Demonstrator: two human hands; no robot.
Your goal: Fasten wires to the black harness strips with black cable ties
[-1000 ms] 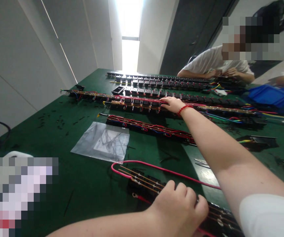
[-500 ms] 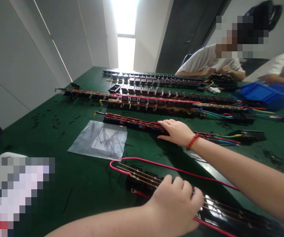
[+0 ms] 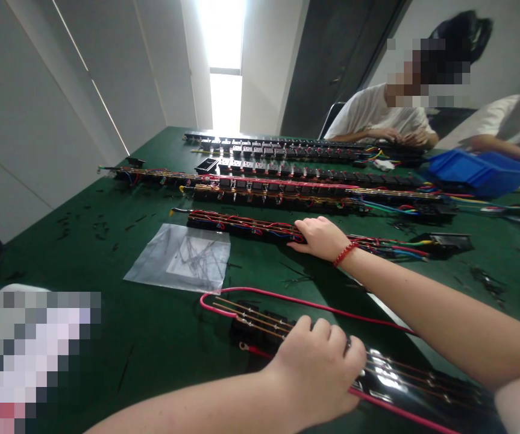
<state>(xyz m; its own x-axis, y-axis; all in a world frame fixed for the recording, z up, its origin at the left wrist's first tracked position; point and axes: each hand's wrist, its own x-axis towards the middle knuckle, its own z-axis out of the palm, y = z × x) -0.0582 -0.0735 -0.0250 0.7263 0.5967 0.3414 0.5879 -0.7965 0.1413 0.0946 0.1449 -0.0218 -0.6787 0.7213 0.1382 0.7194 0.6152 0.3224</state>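
Observation:
My left hand (image 3: 316, 367) is wrapped over the nearest black power strip (image 3: 417, 380), whose open back shows long copper bars. A thick red wire (image 3: 296, 298) loops from this strip's left end and runs along its far side. By the near edge lies a ring terminal (image 3: 243, 346) on a short red lead. Farther out, my right hand (image 3: 320, 236), with a red bead bracelet at the wrist, grips a second power strip (image 3: 241, 224) wired in red and blue. Its fingers curl over the far side, with the thumb on the near side. Both strips rest on the green table.
A clear plastic bag (image 3: 182, 256) of thin dark pieces lies left of centre. Several more power strips (image 3: 269, 184) extend across the back. Blue bins (image 3: 481, 172) stand at right, near two seated people. Dark scraps (image 3: 101, 229) litter the table (image 3: 164, 337).
The view has shifted slightly, moving the background a little left. Both hands keep their hold on the two power strips, and the strips have hardly moved on the table.

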